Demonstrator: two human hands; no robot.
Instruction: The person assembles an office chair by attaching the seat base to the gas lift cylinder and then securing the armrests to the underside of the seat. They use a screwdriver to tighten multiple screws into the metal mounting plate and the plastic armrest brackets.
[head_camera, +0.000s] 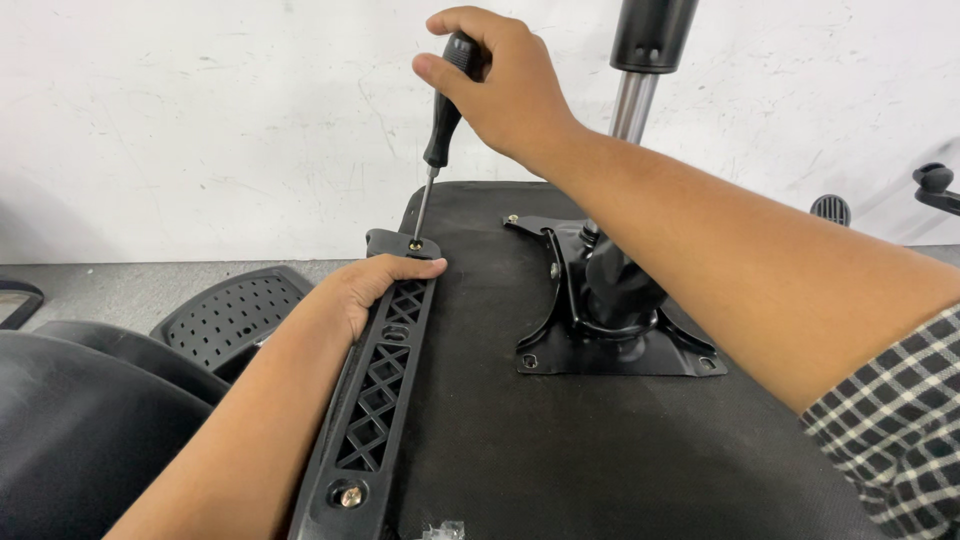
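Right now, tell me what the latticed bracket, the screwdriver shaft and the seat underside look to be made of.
Bracket: likely moulded plastic, matte black, with crisp cast lattice openings. Screwdriver shaft: bare metal, thin and shiny grey below a black handle. Seat underside: seemingly black fabric, with a fine, dull weave and no shine.

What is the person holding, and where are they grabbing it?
The right hand holds a screwdriver by the top of its black handle. The left hand presses on the black lattice bracket near its far end.
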